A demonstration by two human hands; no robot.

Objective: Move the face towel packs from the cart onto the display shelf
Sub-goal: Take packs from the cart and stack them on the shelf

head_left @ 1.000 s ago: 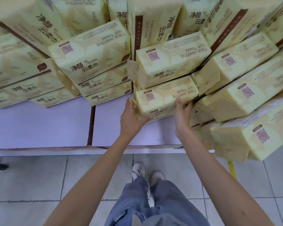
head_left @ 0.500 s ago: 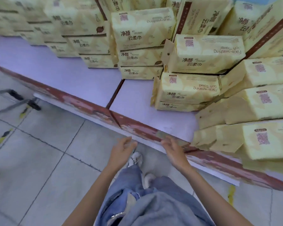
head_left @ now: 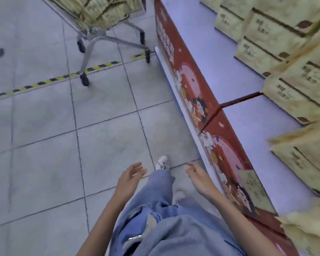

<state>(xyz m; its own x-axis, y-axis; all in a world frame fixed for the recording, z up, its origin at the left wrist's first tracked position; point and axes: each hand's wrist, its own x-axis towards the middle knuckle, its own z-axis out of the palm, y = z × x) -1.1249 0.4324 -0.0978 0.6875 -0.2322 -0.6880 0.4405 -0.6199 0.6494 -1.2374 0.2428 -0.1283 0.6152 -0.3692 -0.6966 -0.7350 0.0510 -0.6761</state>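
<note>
A metal cart (head_left: 107,36) stands at the top of the view on the tiled floor, its basket holding several pale yellow face towel packs (head_left: 103,12). More face towel packs (head_left: 277,34) are stacked on the display shelf (head_left: 235,74) along the right. My left hand (head_left: 129,179) and my right hand (head_left: 199,177) hang empty in front of my legs, fingers relaxed, well short of the cart and beside the shelf's red front panel (head_left: 207,115).
A yellow and black striped tape line (head_left: 50,81) crosses the grey floor tiles under the cart. The shelf's white base strip (head_left: 175,97) runs along the floor on my right. My shoe (head_left: 162,162) points toward the cart.
My hands let go of a pack on the shelf and dropped to my sides. The view swung left from the shelf, so the cart is in sight now.
</note>
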